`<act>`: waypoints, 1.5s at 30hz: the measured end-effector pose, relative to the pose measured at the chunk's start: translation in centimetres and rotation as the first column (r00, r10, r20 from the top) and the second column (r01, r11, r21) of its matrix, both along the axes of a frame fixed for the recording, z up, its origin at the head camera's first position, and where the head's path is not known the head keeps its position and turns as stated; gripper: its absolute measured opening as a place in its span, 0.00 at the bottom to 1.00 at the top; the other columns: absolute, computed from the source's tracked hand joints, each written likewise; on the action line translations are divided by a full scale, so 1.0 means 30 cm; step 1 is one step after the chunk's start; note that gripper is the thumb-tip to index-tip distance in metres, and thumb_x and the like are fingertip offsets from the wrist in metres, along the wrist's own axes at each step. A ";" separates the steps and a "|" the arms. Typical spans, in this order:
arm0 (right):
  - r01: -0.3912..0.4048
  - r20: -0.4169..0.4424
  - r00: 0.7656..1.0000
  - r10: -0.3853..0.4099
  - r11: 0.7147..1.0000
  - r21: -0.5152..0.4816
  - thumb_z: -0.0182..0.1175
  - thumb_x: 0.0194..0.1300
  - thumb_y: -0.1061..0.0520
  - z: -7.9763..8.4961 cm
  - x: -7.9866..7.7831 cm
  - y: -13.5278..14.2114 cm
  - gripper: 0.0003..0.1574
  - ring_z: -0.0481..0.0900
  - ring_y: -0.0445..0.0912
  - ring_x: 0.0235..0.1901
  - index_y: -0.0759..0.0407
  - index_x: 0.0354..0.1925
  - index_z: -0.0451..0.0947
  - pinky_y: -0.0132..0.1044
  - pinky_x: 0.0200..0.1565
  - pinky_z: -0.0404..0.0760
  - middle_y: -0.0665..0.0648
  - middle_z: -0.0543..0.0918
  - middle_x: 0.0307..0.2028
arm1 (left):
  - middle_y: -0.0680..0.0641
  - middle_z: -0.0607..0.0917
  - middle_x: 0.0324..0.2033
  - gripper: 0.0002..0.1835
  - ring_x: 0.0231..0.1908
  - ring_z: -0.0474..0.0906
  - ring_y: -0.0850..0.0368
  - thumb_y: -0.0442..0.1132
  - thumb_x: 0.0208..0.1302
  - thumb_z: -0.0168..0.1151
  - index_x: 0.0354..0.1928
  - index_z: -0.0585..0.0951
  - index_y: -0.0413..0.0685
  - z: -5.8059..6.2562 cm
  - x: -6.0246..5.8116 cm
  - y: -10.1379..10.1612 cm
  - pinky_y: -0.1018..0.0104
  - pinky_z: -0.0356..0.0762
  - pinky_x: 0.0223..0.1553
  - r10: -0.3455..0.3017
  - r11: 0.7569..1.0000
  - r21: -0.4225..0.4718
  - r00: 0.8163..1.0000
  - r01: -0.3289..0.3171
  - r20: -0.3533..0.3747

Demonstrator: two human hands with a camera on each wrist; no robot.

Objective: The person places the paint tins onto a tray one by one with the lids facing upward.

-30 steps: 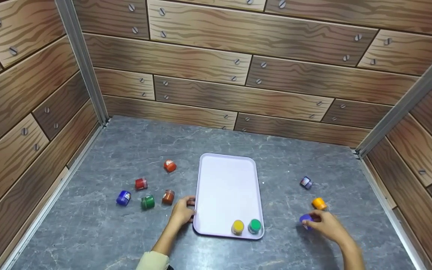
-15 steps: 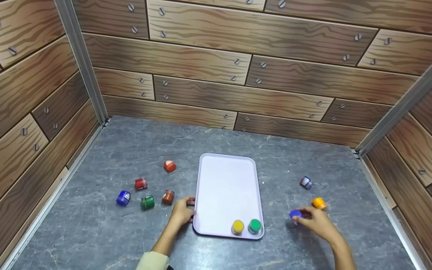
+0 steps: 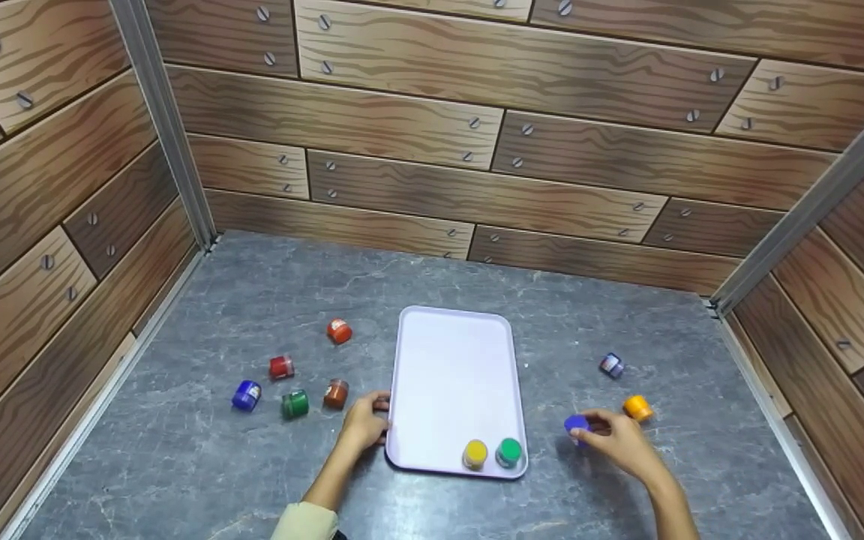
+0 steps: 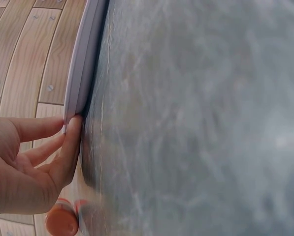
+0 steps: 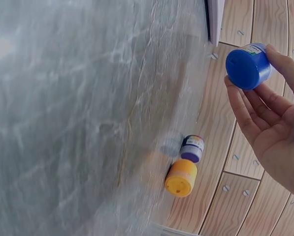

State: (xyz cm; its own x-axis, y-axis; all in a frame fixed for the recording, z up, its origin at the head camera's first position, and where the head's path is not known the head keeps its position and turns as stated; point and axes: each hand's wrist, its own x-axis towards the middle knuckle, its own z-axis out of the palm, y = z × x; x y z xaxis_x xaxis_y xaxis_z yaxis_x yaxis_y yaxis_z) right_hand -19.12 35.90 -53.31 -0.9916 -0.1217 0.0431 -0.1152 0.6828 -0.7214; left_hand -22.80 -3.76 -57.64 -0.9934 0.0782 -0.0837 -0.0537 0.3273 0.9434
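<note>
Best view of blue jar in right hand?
Right wrist: the blue jar is large, round end and some label showing. Head has it small, partly covered by the right hand; left wrist doesn't show it.

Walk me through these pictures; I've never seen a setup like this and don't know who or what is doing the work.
There's no machine here: a person works with two bare hands and wears three cameras. The wide view comes from the head, looking forward and down. The two close views come from the wrists, one beside each hand, so the scene looks turned sideways.

On the grey surface lies a pale lilac tray carrying a yellow jar and a green-lidded jar. To its left are five more: orange-red, red, blue, green and brown. To its right are a purple jar and an orange one.

The left hand pinches the tray's edge. The right hand holds another blue jar.
</note>
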 end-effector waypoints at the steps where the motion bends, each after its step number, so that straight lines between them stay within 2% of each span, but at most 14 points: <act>1: 0.000 0.001 1.000 0.000 1.000 -0.001 0.66 0.54 0.53 0.000 -0.003 -0.005 0.28 0.80 0.53 0.37 0.74 0.45 0.75 0.39 0.39 0.80 0.66 0.80 0.39 | 0.39 0.80 0.37 0.26 0.28 0.76 0.52 0.18 0.42 0.54 0.50 0.74 0.28 -0.001 0.000 0.000 0.64 0.79 0.18 0.000 1.000 -0.002 1.000 0.000 -0.004; 10: -0.026 -0.034 0.999 0.026 1.000 -0.008 0.65 0.55 0.55 -0.008 -0.023 -0.047 0.23 0.80 0.54 0.36 0.72 0.43 0.76 0.37 0.37 0.80 0.65 0.80 0.38 | 0.39 0.80 0.37 0.25 0.27 0.76 0.52 0.17 0.42 0.54 0.49 0.74 0.28 0.001 0.001 0.000 0.65 0.78 0.17 0.007 1.000 0.001 1.000 -0.007 -0.006; 18: -0.031 -0.029 0.999 0.030 0.999 -0.030 0.66 0.54 0.55 -0.019 -0.035 -0.087 0.26 0.80 0.54 0.37 0.73 0.46 0.75 0.40 0.40 0.80 0.65 0.80 0.39 | 0.40 0.80 0.36 0.25 0.27 0.75 0.52 0.17 0.42 0.53 0.49 0.74 0.29 -0.001 -0.001 0.000 0.64 0.78 0.17 0.007 1.000 0.021 1.000 -0.007 -0.002; 26: -0.096 -0.053 0.994 0.092 0.992 -0.076 0.64 0.56 0.58 -0.026 -0.047 -0.119 0.25 0.79 0.55 0.39 0.74 0.47 0.75 0.45 0.43 0.79 0.66 0.80 0.39 | 0.39 0.80 0.36 0.25 0.27 0.77 0.52 0.17 0.41 0.54 0.49 0.74 0.29 0.000 0.001 0.001 0.64 0.79 0.18 0.005 1.000 0.004 1.000 -0.005 -0.012; 33: -0.100 -0.060 0.994 0.096 0.992 -0.077 0.63 0.57 0.57 -0.023 -0.053 -0.147 0.22 0.79 0.55 0.38 0.72 0.46 0.75 0.43 0.42 0.79 0.64 0.80 0.38 | 0.40 0.80 0.35 0.25 0.27 0.77 0.52 0.17 0.41 0.54 0.48 0.74 0.29 0.000 0.000 0.001 0.65 0.78 0.17 0.007 1.000 -0.004 1.000 -0.007 -0.020; 40: -0.121 -0.078 0.990 0.116 0.990 -0.070 0.64 0.56 0.59 -0.029 -0.065 -0.172 0.22 0.79 0.54 0.36 0.74 0.44 0.75 0.39 0.39 0.80 0.64 0.80 0.37 | 0.40 0.80 0.35 0.25 0.27 0.76 0.52 0.17 0.41 0.54 0.48 0.74 0.29 -0.002 0.001 0.002 0.64 0.78 0.17 0.007 1.000 -0.003 1.000 -0.007 -0.015; 45: -0.134 -0.078 0.989 0.129 0.989 -0.056 0.64 0.55 0.58 -0.034 -0.078 -0.186 0.22 0.78 0.54 0.36 0.73 0.44 0.75 0.42 0.40 0.79 0.63 0.80 0.37 | 0.39 0.80 0.35 0.26 0.26 0.76 0.53 0.17 0.41 0.53 0.49 0.74 0.28 -0.004 0.000 0.001 0.64 0.78 0.17 0.004 1.000 0.003 1.000 -0.004 -0.019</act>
